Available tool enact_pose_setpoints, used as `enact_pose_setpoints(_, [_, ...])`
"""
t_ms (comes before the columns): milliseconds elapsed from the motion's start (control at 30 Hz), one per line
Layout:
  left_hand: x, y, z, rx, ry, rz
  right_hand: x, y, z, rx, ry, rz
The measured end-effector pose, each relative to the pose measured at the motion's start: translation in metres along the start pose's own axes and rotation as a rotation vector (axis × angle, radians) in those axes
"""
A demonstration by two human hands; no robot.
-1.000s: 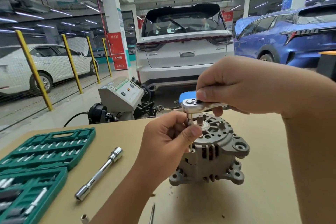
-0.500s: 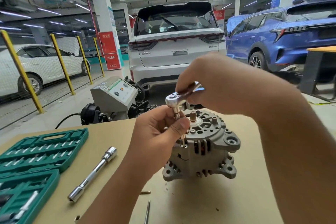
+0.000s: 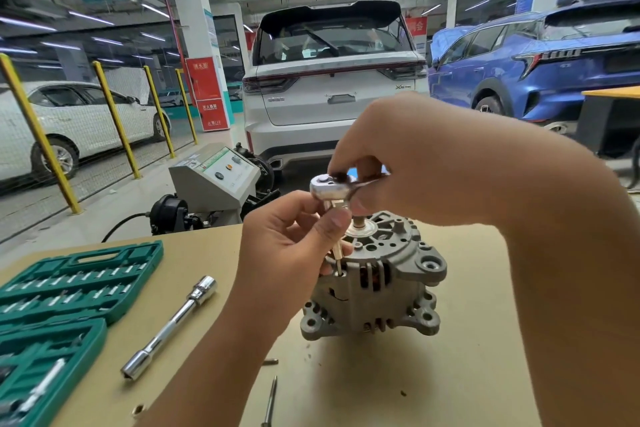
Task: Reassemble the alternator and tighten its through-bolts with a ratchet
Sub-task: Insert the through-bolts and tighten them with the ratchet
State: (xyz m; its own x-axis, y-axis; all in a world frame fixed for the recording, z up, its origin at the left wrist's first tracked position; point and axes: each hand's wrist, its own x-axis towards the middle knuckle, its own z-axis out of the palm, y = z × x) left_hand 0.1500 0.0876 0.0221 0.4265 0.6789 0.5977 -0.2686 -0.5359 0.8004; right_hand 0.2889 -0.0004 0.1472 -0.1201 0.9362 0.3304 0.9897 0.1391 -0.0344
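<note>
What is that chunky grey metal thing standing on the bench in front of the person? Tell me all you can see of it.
It is the alternator, a dull grey cast-metal housing standing upright on the tan bench. It has slotted vents in its sides, holed mounting ears around the base and shoulder, and a short shaft with a washer on top. A through-bolt enters a hole at its left edge, pinched by the left hand; the right hand holds a ratchet above.

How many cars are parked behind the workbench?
3. A white car stands at left behind the yellow posts, a white SUV straight ahead, and a blue SUV at right. Others may be hidden behind the pillars.
</note>
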Motion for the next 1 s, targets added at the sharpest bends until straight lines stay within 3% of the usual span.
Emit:
enact_pose_setpoints(167, [0.0011,0.0025,0.0002,-0.007,-0.017,0.004,0.0038,0.0018,0.0055,0.049,0.084,0.038])
enact_pose_setpoints(333, [0.0035,-0.0015,0.0024,0.042,-0.028,0.039,0.0001,-0.0017,0.0029,-0.048,0.087,0.041])
enact_pose_setpoints(467, [0.0039,-0.0018,0.0012,0.024,-0.036,0.024,0.0005,0.0029,0.0014,0.051,0.093,0.065])
enact_pose_setpoints(733, [0.0024,-0.0024,0.0032,0.028,-0.032,0.047,-0.0027,0.0011,-0.0005,-0.014,0.034,0.045])
enact_pose_setpoints(867, [0.0028,-0.0003,-0.0025,-0.017,-0.073,0.001,0.0016,-0.0004,0.0066,0.047,0.086,0.095])
enact_pose_setpoints(1000, [0.0031,-0.0048,0.0022,0.045,0.016,0.045,-0.0017,-0.0044,0.0025,-0.043,0.057,0.078])
